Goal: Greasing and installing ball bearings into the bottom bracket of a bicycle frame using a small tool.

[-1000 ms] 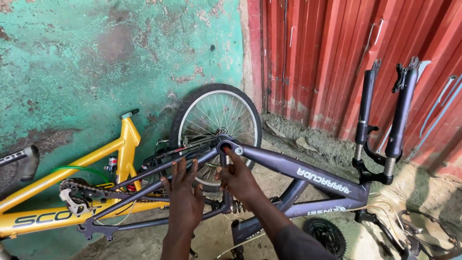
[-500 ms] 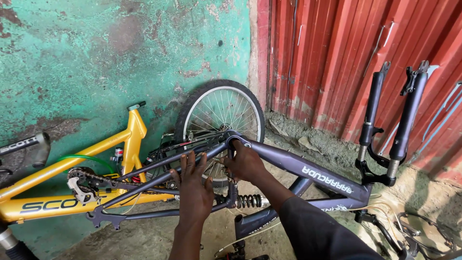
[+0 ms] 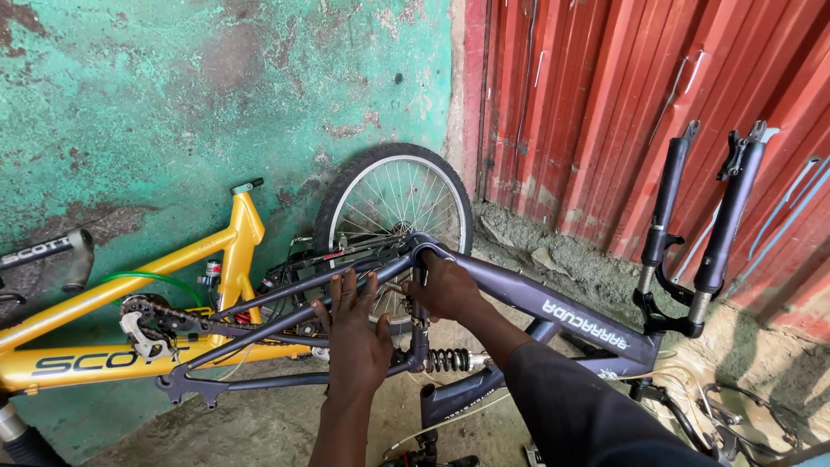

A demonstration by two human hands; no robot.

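Right hand [image 3: 445, 285] has a closed grip on the purple bicycle frame [image 3: 519, 294] at its seat cluster; left hand [image 3: 354, 333] lies open-fingered on the seat stays [image 3: 285, 307]. The upturned frame could tip toward 9 o'clock onto the yellow bicycle frame [image 3: 130, 294], pinching fingers.

A worn turquoise wall [image 3: 173, 104], patchy and stained with bare spots, filled the left of the scene. Beside it stood a red corrugated metal wall [image 3: 588, 104], its ribs running upright. The ground [image 3: 259, 424] was rough grey concrete, with crumbled rubble [image 3: 553, 255] along the red wall's base. Soft daylight lit everything.
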